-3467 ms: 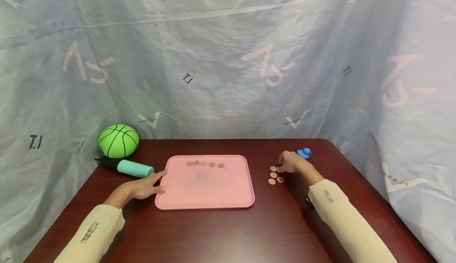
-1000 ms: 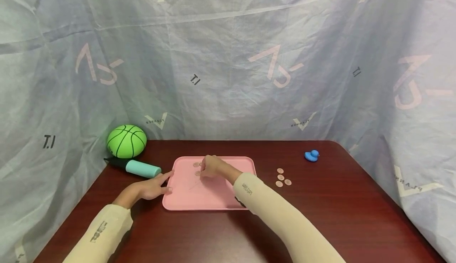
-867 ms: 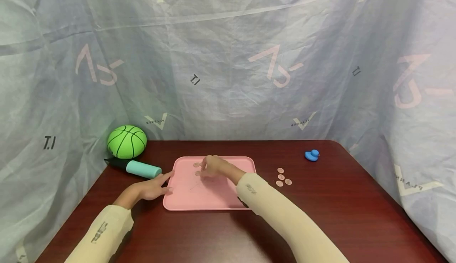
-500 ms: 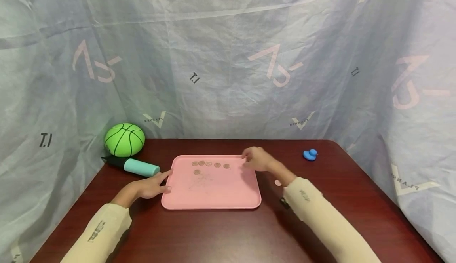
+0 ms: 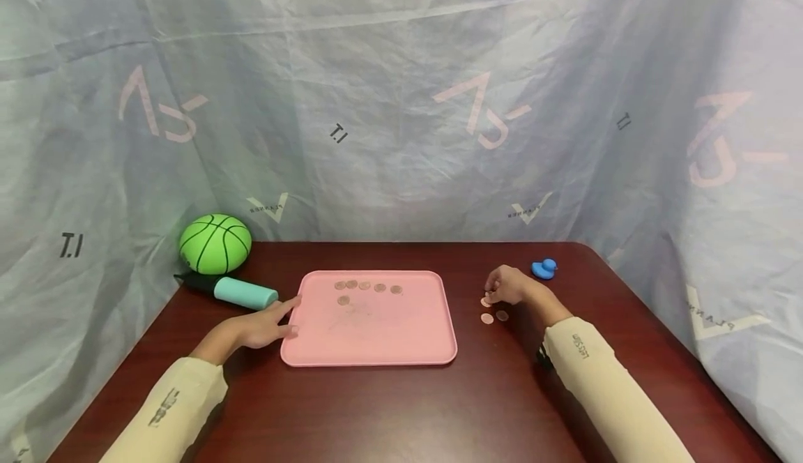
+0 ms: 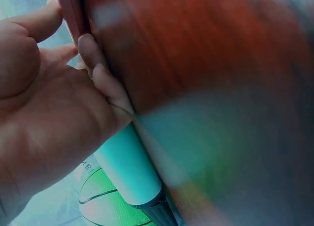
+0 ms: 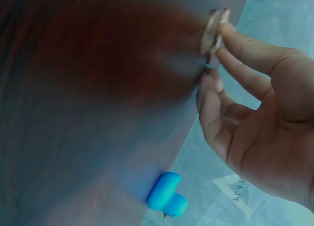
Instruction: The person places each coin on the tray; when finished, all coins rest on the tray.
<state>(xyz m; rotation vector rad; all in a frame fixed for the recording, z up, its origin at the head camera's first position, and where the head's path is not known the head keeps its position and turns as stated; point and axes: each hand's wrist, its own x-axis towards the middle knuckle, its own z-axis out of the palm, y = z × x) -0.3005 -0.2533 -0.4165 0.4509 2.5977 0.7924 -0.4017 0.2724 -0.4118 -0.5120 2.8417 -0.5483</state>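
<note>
A pink tray (image 5: 376, 341) lies mid-table, with several coins (image 5: 380, 287) in a row near its far edge and one coin (image 5: 343, 300) below the row. My left hand (image 5: 260, 328) rests at the tray's left side, thumb and fingers spread along the rim; in the left wrist view the other fingers bend loosely under the palm. Right of the tray, my right hand (image 5: 511, 285) reaches down to a small group of coins (image 5: 486, 319) on the table. In the right wrist view its thumb and index finger touch a coin (image 7: 211, 32), the tips slightly apart.
A green ball (image 5: 215, 244) with black lines sits at the back left. In front of it lies a teal and black cylindrical object (image 5: 245, 293), close to my left hand. A small blue toy duck (image 5: 544, 269) stands just beyond my right hand. Grey cloth hangs behind the table (image 5: 389, 414).
My right hand puts a coin below the row on the tray, lets go, and moves right, back to the coins on the table. My left hand stays at the tray's rim.
</note>
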